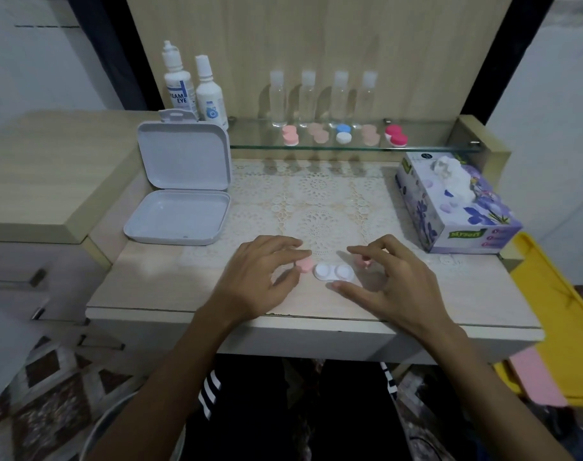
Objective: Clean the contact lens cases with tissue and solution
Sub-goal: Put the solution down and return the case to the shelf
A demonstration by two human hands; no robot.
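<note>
I sit at a small desk (pixel 170 267). An open white lens case (pixel 334 272), both wells uncovered, lies near the desk's front edge, between my hands. My left hand (pixel 256 281) rests just left of the case, fingers loosely curled, thumb and fingertips pinching a pink cap (pixel 305 263). My right hand (pixel 389 277) hovers just right of the case, fingers spread and half open; a second pink cap (pixel 362 260) sits under the fingertips, and I cannot tell whether I am holding it. The tissue box (pixel 456 207) stands behind and right of the case. Two solution bottles (pixel 193 91) stand far behind and left of it, beside an open grey box (pixel 183 181). Risks as I judge them: the loose case is light, so a nudge from either thumb could slide it off the front edge, and a released cap might roll away.
</note>
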